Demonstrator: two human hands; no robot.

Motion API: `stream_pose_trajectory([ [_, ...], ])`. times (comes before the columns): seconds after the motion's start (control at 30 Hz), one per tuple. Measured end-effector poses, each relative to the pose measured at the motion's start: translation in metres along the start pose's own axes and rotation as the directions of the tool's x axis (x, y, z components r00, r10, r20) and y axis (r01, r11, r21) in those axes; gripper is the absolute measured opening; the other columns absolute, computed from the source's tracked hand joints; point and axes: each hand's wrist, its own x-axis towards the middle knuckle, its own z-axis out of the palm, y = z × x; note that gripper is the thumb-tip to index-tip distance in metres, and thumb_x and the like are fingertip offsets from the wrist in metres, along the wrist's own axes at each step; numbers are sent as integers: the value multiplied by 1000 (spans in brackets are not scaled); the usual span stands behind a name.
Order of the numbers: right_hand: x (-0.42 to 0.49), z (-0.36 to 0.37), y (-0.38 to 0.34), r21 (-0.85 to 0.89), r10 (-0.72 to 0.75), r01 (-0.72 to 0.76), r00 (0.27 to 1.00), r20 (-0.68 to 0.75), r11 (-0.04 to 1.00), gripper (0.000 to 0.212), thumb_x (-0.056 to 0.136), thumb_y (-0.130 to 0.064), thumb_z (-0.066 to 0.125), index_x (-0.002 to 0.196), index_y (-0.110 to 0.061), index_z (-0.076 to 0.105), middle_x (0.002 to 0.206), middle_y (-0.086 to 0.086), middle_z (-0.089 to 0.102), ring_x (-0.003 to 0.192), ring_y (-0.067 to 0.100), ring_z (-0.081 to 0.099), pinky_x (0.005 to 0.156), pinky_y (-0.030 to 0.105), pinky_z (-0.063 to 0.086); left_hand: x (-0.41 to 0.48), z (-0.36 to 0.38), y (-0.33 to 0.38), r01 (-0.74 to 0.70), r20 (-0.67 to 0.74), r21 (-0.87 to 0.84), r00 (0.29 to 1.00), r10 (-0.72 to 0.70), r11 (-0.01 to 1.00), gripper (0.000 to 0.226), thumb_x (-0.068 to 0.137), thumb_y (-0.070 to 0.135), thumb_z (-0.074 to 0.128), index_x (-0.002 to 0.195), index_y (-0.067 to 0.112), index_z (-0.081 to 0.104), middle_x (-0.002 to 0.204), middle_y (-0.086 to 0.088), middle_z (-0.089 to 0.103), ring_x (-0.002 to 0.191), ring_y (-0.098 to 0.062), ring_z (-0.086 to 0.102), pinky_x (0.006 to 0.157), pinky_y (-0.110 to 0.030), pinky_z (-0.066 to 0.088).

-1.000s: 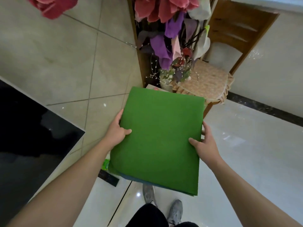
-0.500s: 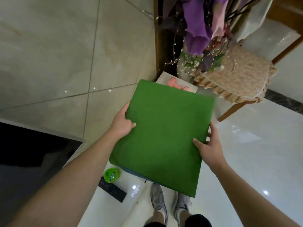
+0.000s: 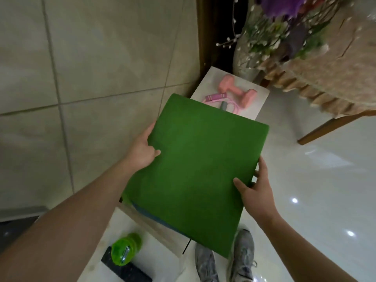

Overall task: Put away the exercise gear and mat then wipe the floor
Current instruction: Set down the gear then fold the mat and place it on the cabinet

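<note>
Hands, two of them, hold one folded green mat [image 3: 195, 169] in the air above a low white ledge [image 3: 211, 82] that runs along the tiled wall [image 3: 91, 58]. The left hand [image 3: 142, 151] grips the mat's left edge, thumb on top and fingers hidden beneath. The right hand [image 3: 256, 192] grips the right edge the same way, thumb lying on the green face. A blue layer [image 3: 154, 218] peeks out under the mat's near edge.

At the far end of the ledge lie one pink dumbbell [image 3: 234, 88] and one pink jump rope [image 3: 215, 97]. Its cord and a grey handle [image 3: 223, 105] run under the mat's far edge and are partly covered.

At the near end of the ledge stands one green bottle [image 3: 125, 249], blurred, any label unreadable. It touches one flat black object [image 3: 130, 271] that is too dark to identify.

Two grey shoes [image 3: 205, 263] stand on the glossy floor [image 3: 315, 180], partly hidden by the mat. One chair [image 3: 325, 74] with a woven cushion and one vase [image 3: 244, 58] of flowers are cut off by the top edge.
</note>
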Motion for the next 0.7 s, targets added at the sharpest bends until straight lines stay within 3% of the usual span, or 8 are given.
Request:
stream_pose_trajectory([
  [0.07, 11, 10, 14, -4, 3, -3, 1000, 5, 1000, 81, 91, -2, 61, 142, -51, 22, 110, -25, 51, 90, 2, 63, 70, 16, 56, 14, 4, -12, 11, 19, 27, 1000, -12, 1000, 90, 89, -10, 59, 154, 39, 22, 143, 11, 44, 125, -10, 45, 103, -25, 35],
  [0.17, 24, 24, 33, -15, 7, -7, 1000, 0, 1000, 82, 91, -2, 61, 141, -53, 21, 115, -18, 55, 93, 5, 64, 81, 29, 58, 33, 10, -30, 19, 32, 38, 999, -20, 999, 92, 89, -11, 58, 155, 39, 19, 153, 7, 38, 137, -15, 40, 111, -30, 32],
  [0.27, 33, 36, 50, -36, 8, -8, 1000, -6, 999, 83, 91, -3, 61, 144, -52, 19, 124, -10, 53, 100, 7, 63, 89, 38, 56, 47, 16, -49, 14, 21, 41, 1000, -14, 999, 91, 88, -12, 57, 154, 38, 20, 150, 8, 40, 132, -9, 40, 112, -29, 31],
  [0.4, 41, 48, 69, -51, -2, 2, 1000, 7, 999, 83, 91, -4, 61, 142, -54, 19, 129, -8, 52, 105, 13, 63, 90, 40, 56, 60, 20, -72, 15, 33, 46, 999, -16, 999, 91, 88, -13, 55, 155, 37, 20, 142, 16, 39, 125, -3, 37, 106, -22, 27],
  [0.7, 46, 73, 108, -60, 40, -41, 999, -18, 997, 88, 86, -11, 65, 140, -61, 16, 136, -2, 48, 121, 26, 55, 96, 54, 50, 78, 24, -108, 39, 23, 98, 999, -41, 994, 93, 88, -11, 58, 155, 40, 18, 155, 6, 35, 127, -4, 35, 108, -24, 24],
])
